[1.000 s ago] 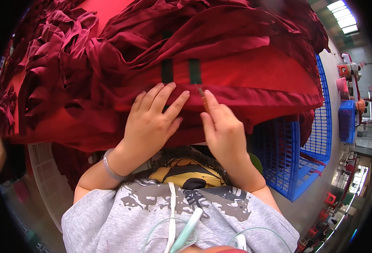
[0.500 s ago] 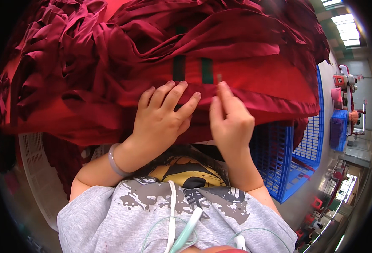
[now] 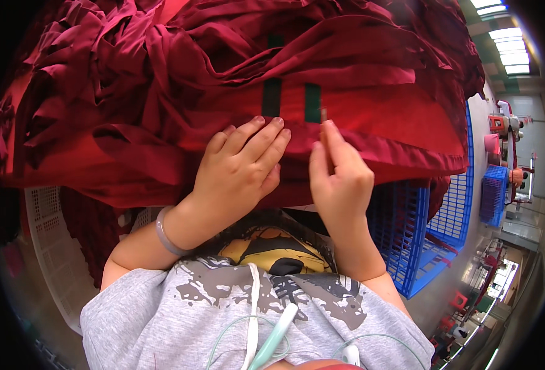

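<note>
Dark red satin fabric [image 3: 371,145] lies in front of me along the near edge of a bright red surface [image 3: 383,111]. My left hand [image 3: 238,157] rests flat on this fabric with fingers stretched out and the thumb tucked beside them. To its right, my right hand [image 3: 341,176] pinches a short thin stick-like tool [image 3: 324,115] between thumb and fingers; its pale tip points away from me, and its exact kind is unclear. Just beyond the fingertips are a dark green strip [image 3: 272,98] and a brighter green strip [image 3: 312,103] on the red surface.
Loose dark red cloth [image 3: 106,68] is heaped across the far side and left. A blue plastic crate [image 3: 417,246] stands at the lower right, and a white perforated basket [image 3: 47,228] at the lower left. People and blue crates [image 3: 495,194] show far right.
My left fingers have drawn closer together on the fabric. The right hand keeps its pinch in nearly the same place. The whole view has shifted slightly.
</note>
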Demonstrator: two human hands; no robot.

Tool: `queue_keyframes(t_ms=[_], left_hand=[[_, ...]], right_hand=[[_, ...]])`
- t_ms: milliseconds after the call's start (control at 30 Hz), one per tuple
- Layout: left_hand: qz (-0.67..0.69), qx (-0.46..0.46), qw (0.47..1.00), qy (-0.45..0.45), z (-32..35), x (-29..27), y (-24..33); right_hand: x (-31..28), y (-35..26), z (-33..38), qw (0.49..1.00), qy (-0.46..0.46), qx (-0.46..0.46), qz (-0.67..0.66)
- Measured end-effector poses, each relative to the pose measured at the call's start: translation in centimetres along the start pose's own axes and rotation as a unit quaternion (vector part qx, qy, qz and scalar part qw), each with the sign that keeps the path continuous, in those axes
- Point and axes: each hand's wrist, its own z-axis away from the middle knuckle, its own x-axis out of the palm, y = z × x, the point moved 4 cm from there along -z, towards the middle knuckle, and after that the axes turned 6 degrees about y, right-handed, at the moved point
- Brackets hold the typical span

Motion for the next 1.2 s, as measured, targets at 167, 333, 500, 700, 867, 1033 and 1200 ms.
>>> queue_keyframes(t_ms=[167, 333, 500, 700, 867, 1033, 1200], left_hand=[[0.005, -0.006, 1.0, 0.003, -0.1, -0.2, 0.1], [0.013, -0.002, 1.0, 0.009, -0.1, 0.0, -0.1], [0.01, -0.002, 1.0, 0.021, -0.1, 0.0, 0.0], [0.009, -0.002, 1.0, 0.021, -0.1, 0.0, -0.1], [0.01, 0.002, 1.0, 0.005, 0.0, -0.1, 0.1], [0.025, -0.003, 0.999, 0.033, 0.2, 0.3, 0.1], [0.019, 0.002, 0.999, 0.038, 0.2, 0.2, 0.2]], right_hand=[[-1.0, -0.9, 0.8, 0.996, -0.07, -0.034, -0.044], [-0.2, -1.4, 0.7, 0.99, -0.135, -0.032, -0.001], [1.0, -0.9, 1.0, 0.995, -0.072, -0.007, -0.064], [1.5, -1.0, 1.5, 0.993, -0.043, 0.023, -0.106], [0.4, 1.4, 0.1, 0.989, 0.1, 0.087, -0.067], [-1.1, -0.8, 0.9, 0.997, -0.058, -0.004, -0.051], [-0.4, -1.0, 1.0, 0.993, -0.119, -0.019, -0.009]])
